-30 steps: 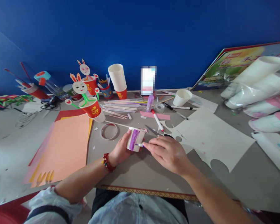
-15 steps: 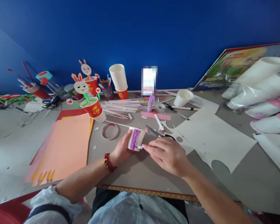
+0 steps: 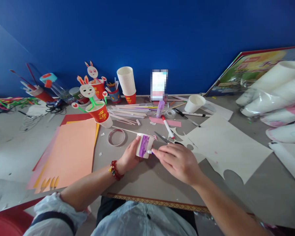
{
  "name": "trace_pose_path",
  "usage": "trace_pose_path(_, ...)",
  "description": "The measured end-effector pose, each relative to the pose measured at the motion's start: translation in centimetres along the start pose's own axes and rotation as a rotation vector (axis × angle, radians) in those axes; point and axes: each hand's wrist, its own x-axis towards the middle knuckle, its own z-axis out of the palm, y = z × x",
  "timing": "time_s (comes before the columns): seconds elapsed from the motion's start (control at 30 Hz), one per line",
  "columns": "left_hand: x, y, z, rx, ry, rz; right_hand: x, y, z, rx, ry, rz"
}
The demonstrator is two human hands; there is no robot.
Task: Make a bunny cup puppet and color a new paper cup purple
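A white paper cup (image 3: 140, 144) with purple streaks down its side lies tilted in my left hand (image 3: 129, 154), which is closed around it. My right hand (image 3: 177, 160) pinches a purple marker (image 3: 149, 152); its white tip end meets the cup just right of the purple band, and most of the barrel is hidden by my fingers. Beyond the hands, a pair of scissors (image 3: 161, 137) lies partly covered by my right hand. Near them is a red-capped white marker (image 3: 168, 127). To the left of the cup rests a roll of tape (image 3: 116, 137).
Coloured paper sheets (image 3: 73, 150) lie on the left, below red cups with rabbit figures (image 3: 98, 111). A stack of paper cups (image 3: 126, 82) stands by the blue wall. Cut white paper (image 3: 231, 144) spreads on the right, near bagged cups (image 3: 267, 88). Several paper straws (image 3: 130, 113) lie at centre.
The marker tip has moved a little up along the cup's side, and my right hand with it. My left hand keeps its hold; the whole view has shifted slightly.
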Motion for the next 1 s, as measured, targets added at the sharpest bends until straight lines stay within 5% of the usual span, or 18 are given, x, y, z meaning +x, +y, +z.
trace_pose_path(0.13,0.0,-0.2,-0.1,0.023,0.015,0.008,0.1,0.3,-0.1,-0.038,0.067,0.048)
trace_pose_path(0.33,0.0,0.2,0.1,-0.041,0.013,-0.011,0.2,-0.5,-0.5,0.017,-0.045,-0.071)
trace_pose_path(0.57,-0.1,0.1,0.2,-0.028,0.038,0.004,0.0,-0.2,-0.1,-0.016,0.017,-0.007)
trace_pose_path(0.77,0.2,0.1,-0.1,-0.03,0.052,-0.001,0.4,-0.7,-0.6,0.05,-0.078,-0.113)
trace_pose_path(1.0,0.1,0.3,0.0,-0.005,-0.089,-0.014,0.2,0.6,-0.2,-0.008,0.102,0.107)
